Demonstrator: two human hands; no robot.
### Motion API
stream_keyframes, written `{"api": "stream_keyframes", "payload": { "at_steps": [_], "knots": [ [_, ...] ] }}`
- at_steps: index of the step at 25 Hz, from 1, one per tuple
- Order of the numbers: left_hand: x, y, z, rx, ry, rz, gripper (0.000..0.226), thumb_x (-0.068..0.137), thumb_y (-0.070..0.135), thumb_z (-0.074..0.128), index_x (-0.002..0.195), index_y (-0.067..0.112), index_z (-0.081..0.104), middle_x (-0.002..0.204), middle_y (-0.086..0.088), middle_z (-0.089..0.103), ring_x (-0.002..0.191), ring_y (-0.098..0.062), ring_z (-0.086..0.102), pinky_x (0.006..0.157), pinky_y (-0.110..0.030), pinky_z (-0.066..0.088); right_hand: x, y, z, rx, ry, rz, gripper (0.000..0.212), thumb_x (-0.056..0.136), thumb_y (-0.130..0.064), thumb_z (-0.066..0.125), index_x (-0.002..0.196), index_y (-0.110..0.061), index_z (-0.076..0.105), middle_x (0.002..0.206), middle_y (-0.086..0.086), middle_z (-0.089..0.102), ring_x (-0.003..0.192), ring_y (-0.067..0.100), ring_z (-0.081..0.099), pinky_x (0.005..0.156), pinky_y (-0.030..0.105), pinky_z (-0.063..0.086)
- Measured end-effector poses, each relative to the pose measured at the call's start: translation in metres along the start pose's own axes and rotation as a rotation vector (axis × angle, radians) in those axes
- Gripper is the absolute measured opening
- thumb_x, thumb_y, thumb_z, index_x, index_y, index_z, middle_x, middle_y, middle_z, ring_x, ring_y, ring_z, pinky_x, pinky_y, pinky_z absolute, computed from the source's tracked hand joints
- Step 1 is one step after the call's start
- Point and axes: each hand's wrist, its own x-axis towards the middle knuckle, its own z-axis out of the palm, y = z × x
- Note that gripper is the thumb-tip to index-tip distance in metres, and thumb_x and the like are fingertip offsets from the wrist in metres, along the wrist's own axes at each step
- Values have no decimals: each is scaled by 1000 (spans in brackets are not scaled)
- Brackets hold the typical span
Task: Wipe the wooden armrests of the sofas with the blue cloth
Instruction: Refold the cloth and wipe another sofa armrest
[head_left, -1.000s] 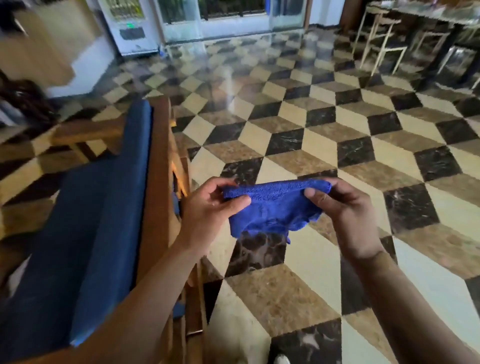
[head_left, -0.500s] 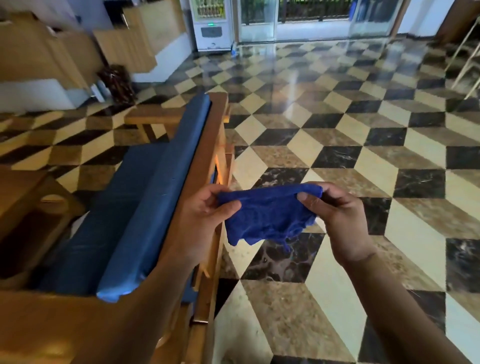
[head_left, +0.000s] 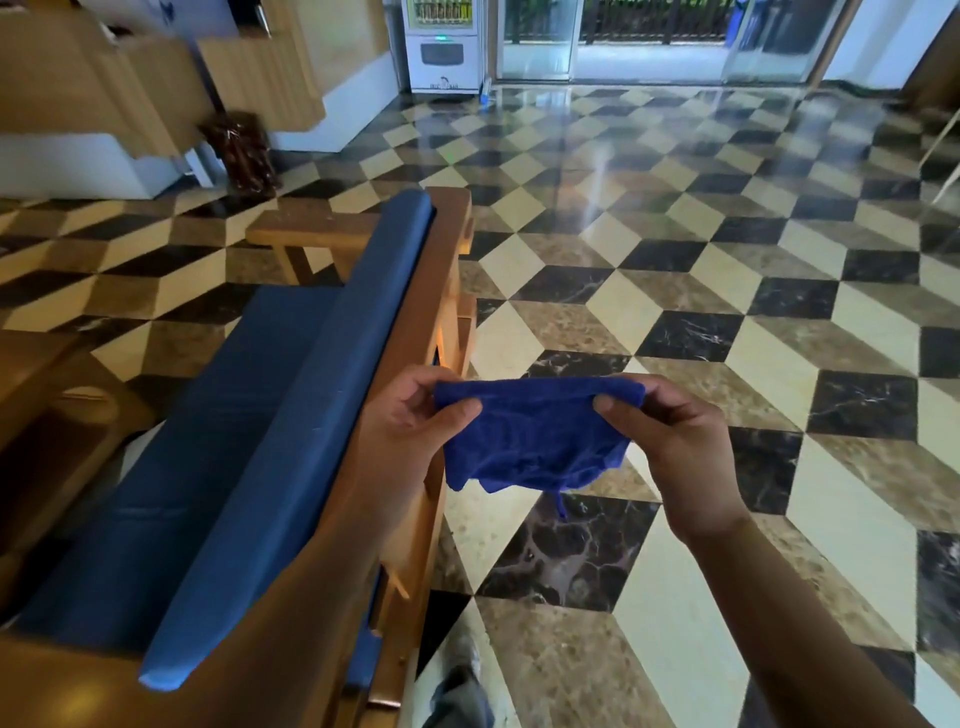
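A folded blue cloth (head_left: 535, 436) hangs stretched between my two hands, above the floor just right of the sofa's back. My left hand (head_left: 410, 421) pinches its left top corner and my right hand (head_left: 670, 441) pinches its right top corner. The wooden sofa (head_left: 447, 270) with blue cushions (head_left: 291, 415) runs from lower left toward the centre, seen from behind its backrest. Its far wooden armrest (head_left: 311, 231) shows beyond the seat. The near armrest is out of sight under my left forearm.
A low wooden table (head_left: 47, 395) stands left of the sofa. A wooden counter (head_left: 156, 78) and a white vending machine (head_left: 441, 47) stand at the back, with glass doors (head_left: 649, 41) beyond. Checkered marble floor (head_left: 727, 260) spreads to the right. My shoe (head_left: 462, 649) shows at the bottom.
My view has swung left and up, bringing more of the sofa, the far armrest and the counter into sight. Both hands keep holding the cloth stretched, in much the same pose.
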Motion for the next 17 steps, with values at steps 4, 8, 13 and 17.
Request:
{"api": "stream_keyframes", "payload": {
  "at_steps": [4,8,13,17],
  "knots": [
    [71,-18,-19,27,3,41,22,85,-7,66,90,14,64,80,10,70,79,-6,67,68,-19,55,63,12,23,-44,-2,-18,23,85,4,66,88,-17,74,83,-10,77,82,8,71,71,18,56],
    [144,-31,-38,40,-25,47,26,84,-7,68,90,18,66,82,10,69,82,-10,66,71,-24,57,130,19,45,-68,0,-14,26,83,6,68,88,-19,75,87,-7,77,86,10,71,73,18,56],
    [228,-46,-49,55,-51,32,27,84,-7,68,90,19,66,83,11,69,84,-8,66,72,-24,57,206,37,62,-62,30,1,19,82,3,69,92,-12,75,89,-4,78,85,10,72,72,18,56],
    [288,-66,-41,54,-21,11,28,83,-10,67,90,18,66,81,13,70,82,-5,66,70,-20,56,272,60,59,-58,6,8,20,82,5,69,90,-13,75,88,-2,77,84,13,72,70,20,56]
  ]
}}
